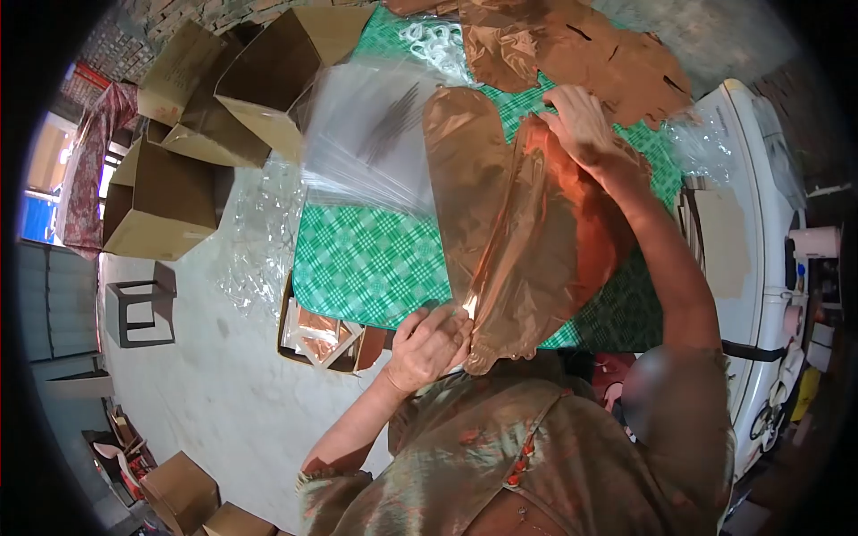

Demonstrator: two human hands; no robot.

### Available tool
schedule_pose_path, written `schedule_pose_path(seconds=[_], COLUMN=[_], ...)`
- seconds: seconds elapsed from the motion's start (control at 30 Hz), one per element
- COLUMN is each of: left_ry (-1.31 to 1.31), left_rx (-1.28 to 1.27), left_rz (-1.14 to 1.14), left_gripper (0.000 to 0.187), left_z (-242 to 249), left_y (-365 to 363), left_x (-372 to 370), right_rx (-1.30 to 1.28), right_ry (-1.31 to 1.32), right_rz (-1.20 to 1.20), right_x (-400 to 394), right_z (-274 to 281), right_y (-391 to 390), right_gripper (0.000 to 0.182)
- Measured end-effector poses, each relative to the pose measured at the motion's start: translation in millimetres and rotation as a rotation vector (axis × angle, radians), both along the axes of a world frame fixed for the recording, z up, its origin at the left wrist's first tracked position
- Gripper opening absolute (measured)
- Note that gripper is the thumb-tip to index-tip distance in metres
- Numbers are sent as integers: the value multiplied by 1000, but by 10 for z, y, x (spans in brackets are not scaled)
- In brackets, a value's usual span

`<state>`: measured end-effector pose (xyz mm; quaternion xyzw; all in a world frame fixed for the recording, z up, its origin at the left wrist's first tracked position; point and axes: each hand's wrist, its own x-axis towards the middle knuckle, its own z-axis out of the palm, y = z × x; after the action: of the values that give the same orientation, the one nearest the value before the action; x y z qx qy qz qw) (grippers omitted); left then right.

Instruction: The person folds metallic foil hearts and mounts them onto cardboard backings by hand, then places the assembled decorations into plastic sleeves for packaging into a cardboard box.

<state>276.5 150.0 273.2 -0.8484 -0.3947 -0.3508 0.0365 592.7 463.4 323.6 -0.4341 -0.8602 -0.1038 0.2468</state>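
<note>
A flat, creased copper-coloured foil balloon [527, 241] lies over the green checked tablecloth [366, 263], partly folded over itself. Its near end reaches the table edge in front of my body. My left hand [431, 347] is closed on the balloon's near left edge, fingertips pinching the foil. At the far end, my right hand [579, 125] has its fingers bent on the top edge of the foil, gripping it. Left of the balloon is a fanned stack of clear plastic bags [366, 134]. More copper foil balloons [581, 58] are heaped at the back of the table.
Open cardboard boxes [268, 76] stand at the back left. A small box [322, 335] of foil and card pieces sits below the table's left edge. White plastic pieces [438, 49] lie at the back. A white appliance [755, 223] borders the right side. A grey stool [143, 308] is on the floor.
</note>
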Motion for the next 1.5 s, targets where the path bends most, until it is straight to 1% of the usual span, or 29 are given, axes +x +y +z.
schedule_pose_path(seconds=[0.1,0.2,0.3,0.4,0.5,0.57,0.63,0.9,1.0,1.1,1.13,1.3,1.5], left_ry=[-17,-35,-52,-50,-61,-54,-48,-34,-52,-10,-33,21,68], left_rx=[-13,-10,5,-19,-23,-14,-13,-26,-22,-28,-18,-3,-30], left_rz=[-9,-17,6,-27,-32,-38,-50,-105,-123,-151,-158,-164,-157], left_gripper=[34,35,22,37,37,38,38,39,25,26,28,36,31], left_z=[-50,-62,68,-54,-84,-55,-15,40,156,174,132,82,253], left_y=[-19,-6,24,-3,-4,13,27,73,114,132,133,150,169], left_x=[-13,-7,30,-16,-22,-14,-13,-49,-35,-69,-70,-92,-83], right_rx=[101,-134,-82,-256,-240,-299,-371,-374,-354,-324,-322,-288,-284], right_ry=[67,61,6,41,-144,-174,-176,-189,-194,-200,-202,-177,-188], right_rz=[31,160,63,-34,-57,-62,-53,-91,-90,-89,-87,-97,-119], right_x=[-106,-193,-312,-316,-393,-440,-482,-532,-534,-533,-532,-528,-528], right_z=[55,57,73,104,84,-84,-130,-153,-158,-148,-139,-211,-241], right_y=[-343,-793,-1287,-1569,-1774,-1795,-1790,-1691,-1664,-1655,-1671,-1648,-1647], right_gripper=[32,37,44,55,65,71,76,74,73,73,72,72,73])
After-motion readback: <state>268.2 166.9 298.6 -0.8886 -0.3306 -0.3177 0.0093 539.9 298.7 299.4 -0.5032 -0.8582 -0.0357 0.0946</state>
